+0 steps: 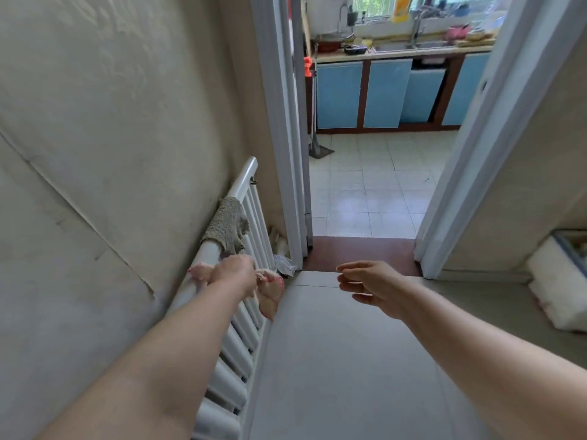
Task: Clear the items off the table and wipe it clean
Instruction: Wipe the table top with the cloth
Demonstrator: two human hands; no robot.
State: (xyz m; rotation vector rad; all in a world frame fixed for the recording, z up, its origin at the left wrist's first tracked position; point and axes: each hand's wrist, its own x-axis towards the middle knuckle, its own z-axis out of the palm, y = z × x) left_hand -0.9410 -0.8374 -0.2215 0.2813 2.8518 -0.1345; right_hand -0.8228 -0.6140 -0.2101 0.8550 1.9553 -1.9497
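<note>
My left hand rests on top of a white radiator along the left wall, closed on a pink cloth that drapes over the rail and hangs down its front. A grey cloth hangs over the radiator's top rail just beyond that hand. My right hand hovers in the air over the grey floor to the right of the radiator, fingers loosely apart and holding nothing. No table is in view.
An open doorway with a white frame leads to a tiled kitchen with blue cabinets and a sink counter. A mop leans inside the door. White foam pieces lie at the right wall.
</note>
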